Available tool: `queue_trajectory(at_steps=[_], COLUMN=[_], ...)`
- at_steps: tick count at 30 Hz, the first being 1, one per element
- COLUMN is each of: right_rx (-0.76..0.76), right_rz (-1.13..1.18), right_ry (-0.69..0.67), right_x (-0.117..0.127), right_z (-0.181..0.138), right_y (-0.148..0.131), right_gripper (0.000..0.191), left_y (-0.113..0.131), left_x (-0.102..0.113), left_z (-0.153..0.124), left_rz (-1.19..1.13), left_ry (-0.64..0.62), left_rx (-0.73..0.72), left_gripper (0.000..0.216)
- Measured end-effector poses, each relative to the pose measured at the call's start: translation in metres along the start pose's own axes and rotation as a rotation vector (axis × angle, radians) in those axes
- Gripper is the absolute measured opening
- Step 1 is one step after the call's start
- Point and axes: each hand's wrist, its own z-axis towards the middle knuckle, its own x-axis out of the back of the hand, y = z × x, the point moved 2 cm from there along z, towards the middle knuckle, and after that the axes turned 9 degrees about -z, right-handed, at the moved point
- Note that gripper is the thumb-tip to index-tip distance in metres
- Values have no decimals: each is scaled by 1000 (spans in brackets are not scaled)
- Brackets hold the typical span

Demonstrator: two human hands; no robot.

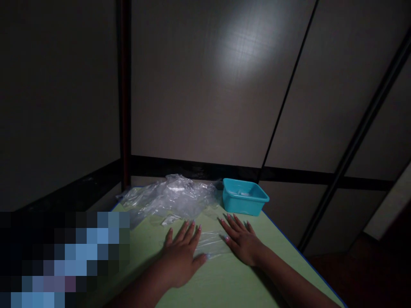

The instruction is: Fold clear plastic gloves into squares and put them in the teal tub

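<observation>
My left hand (181, 252) lies flat on the green table (224, 286), fingers stretched out and apart. My right hand (240, 239) lies flat beside it, fingers spread too. Between the two hands sits a small clear plastic bag (212, 246), flat on the table; my left thumb and my right thumb touch its edges. Just beyond my fingertips is a crumpled heap of clear plastic bags (170, 199). A teal plastic tub (244, 196) stands at the table's far right corner, with something pale inside that I cannot make out.
The room is dim. Grey wall panels (208, 85) with dark frames rise right behind the table. The table's right edge (298, 252) has a blue rim and drops to a dark floor. A blurred patch covers the lower left.
</observation>
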Motion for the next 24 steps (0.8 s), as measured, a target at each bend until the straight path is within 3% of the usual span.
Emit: queue_trajectory(at_steps=[3, 8, 12, 15, 24], right_rx=[0, 49, 223, 222, -97], right_rz=[-7, 49, 170, 202, 133], right_ry=[50, 175, 96, 66, -62], right_x=[2, 13, 16, 15, 5], right_z=[-2, -13, -27, -32, -28], right_y=[-1, -21, -59, -71, -22], right_gripper=[53, 55, 56, 53, 55], left_y=[-1, -4, -9, -13, -14], left_x=[4, 4, -7, -12, -10], left_z=[2, 11, 15, 16, 14], left_rz=[37, 57, 51, 53, 52], left_ry=[47, 120, 24, -2, -11], left_rx=[-2, -155, -223, -217, -208], left_gripper=[65, 51, 53, 54, 57])
